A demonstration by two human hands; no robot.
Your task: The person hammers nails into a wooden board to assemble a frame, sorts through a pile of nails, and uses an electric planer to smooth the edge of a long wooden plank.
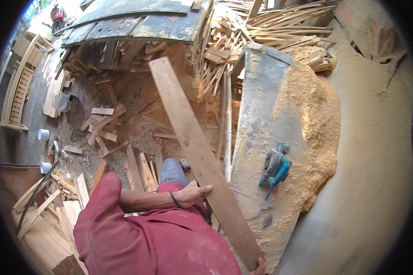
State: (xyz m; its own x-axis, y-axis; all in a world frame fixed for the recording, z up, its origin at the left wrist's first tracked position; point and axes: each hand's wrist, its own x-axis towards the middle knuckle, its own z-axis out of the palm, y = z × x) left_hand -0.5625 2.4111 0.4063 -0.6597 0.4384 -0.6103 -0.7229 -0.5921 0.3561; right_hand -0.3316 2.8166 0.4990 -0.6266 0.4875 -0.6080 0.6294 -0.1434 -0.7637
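A long brown wooden plank slants across the middle, its far end raised toward the far left. Wrapped on the plank's left edge, about midway along, is my left hand, thumb lying over the upper face. At the near end my right hand grips the plank's edge; most of that hand is hidden or cut off by the picture's lower rim. The plank's near part passes over the edge of a grey workbench. To the right of the plank, a teal electric hand planer rests on the bench with its cord attached.
Wood shavings pile along the bench's right side. Scrap offcuts litter the floor at left. Stacked boards lie at the near left. Thin strips and a worn dark-topped table stand at the back.
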